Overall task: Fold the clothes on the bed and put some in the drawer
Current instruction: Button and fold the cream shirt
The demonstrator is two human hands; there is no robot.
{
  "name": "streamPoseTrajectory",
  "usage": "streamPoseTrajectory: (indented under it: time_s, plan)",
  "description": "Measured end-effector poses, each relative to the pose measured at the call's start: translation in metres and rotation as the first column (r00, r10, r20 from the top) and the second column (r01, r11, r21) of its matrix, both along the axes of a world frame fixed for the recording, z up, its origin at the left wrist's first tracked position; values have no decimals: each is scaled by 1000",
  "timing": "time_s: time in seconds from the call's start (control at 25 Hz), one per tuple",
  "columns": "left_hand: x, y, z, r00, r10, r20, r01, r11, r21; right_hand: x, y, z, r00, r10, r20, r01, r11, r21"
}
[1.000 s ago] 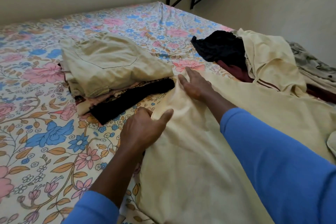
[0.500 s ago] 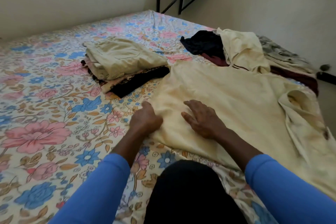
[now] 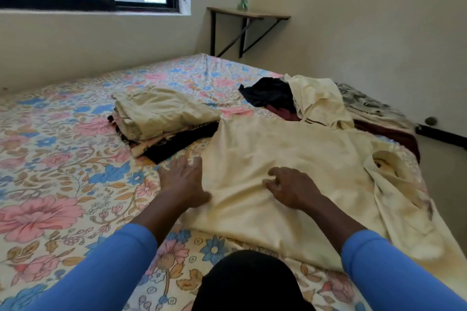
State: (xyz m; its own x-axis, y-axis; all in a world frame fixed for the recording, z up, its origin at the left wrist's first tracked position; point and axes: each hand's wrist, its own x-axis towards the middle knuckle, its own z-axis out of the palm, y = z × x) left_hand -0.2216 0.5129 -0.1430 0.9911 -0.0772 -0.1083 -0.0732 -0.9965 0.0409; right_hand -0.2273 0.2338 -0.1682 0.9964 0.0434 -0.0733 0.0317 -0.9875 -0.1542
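The bed (image 3: 63, 184) carries all the work, and by my reading the task is about midway. A large cream garment (image 3: 290, 149) lies spread flat near the front edge, not yet folded, soft and creased, with yellowish stains and one end rumpled. Beyond it on the left sits a folded stack (image 3: 161, 118), khaki on top. An unfolded heap (image 3: 316, 106) of dark and cream pieces waits at the far right. No drawer is in view. The left hand (image 3: 184, 182) rests at the garment's left edge, grip apart, fingers spread. The right hand (image 3: 290, 189) sits on the cloth with fingers bent; I cannot tell whether its grip pinches a fold.
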Motion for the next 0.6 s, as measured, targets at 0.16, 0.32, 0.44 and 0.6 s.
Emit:
streamPoseTrajectory:
  time_s: [0.16,0.32,0.44,0.6]
  plan:
    - [87,-28,-24,985,144,92,-110,946,-305,102,23,24,997,-40,59,21,952,305]
    - [134,-20,-64,940,279,196,-168,878,-448,213,57,40,979,-177,104,104,864,492]
    - [143,-14,-90,895,334,296,-118,817,-564,291,81,28,969,-232,84,171,878,448]
    - [143,-14,-99,871,361,333,-100,794,-600,345,94,-9,967,-242,82,230,964,130]
